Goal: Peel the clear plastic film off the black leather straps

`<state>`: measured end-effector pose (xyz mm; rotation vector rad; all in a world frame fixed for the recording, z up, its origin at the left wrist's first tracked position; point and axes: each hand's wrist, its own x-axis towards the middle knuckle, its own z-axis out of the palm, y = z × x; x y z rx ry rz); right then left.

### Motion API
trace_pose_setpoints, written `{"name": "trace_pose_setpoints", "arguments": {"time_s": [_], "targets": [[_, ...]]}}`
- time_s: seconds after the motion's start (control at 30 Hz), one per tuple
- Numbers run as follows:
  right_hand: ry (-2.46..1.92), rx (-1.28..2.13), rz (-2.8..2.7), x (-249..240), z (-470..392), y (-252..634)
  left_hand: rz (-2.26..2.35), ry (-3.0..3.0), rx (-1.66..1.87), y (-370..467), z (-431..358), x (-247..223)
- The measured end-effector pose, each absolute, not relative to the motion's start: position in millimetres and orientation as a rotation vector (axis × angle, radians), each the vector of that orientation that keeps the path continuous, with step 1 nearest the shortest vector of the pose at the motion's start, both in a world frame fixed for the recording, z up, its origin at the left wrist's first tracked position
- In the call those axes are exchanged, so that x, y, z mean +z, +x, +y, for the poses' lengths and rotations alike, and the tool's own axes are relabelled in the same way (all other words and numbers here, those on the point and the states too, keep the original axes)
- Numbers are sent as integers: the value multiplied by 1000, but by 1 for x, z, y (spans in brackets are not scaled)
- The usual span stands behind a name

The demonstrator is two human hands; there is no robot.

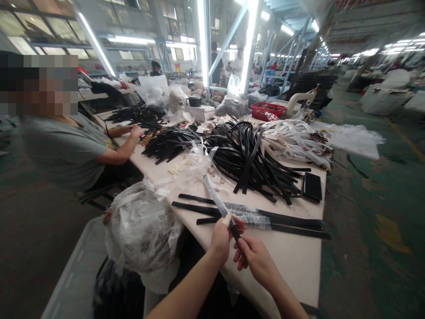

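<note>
Both my hands grip one black strap (235,231), which slants away from me over the near part of the table. Clear plastic film (214,195) covers its far stretch. My left hand (222,237) pinches it where film and bare black meet, thumb on top. Closer to me, my right hand (254,257) has its fingers closed around the bare black part. Just beyond my hands, several black straps (292,220) lie crosswise, their middles wrapped in film. A big heap of loose black straps (247,155) spreads behind them.
A phone-like black object (311,187) lies near the table's right edge. Film-wrapped straps (295,139), a red basket (268,110) and a machine (300,102) stand farther back. A bulging plastic bag (142,226) is left, below a seated co-worker (66,146). Film scraps (195,164) litter the tabletop.
</note>
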<state>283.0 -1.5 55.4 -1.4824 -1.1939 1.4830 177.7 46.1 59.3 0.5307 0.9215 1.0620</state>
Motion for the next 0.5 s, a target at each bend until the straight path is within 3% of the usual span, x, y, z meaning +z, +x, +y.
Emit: {"name": "trace_pose_setpoints", "arguments": {"time_s": [0.13, 0.33, 0.5], "targets": [[-1508, 1344, -1245, 59, -7, 283, 900, 546, 888, 176, 38, 60], [-1535, 1502, -1240, 59, -29, 283, 811, 451, 1023, 170, 38, 70], [-1700, 1370, -1396, 51, -32, 293, 899, 486, 960, 190, 16, 57]]}}
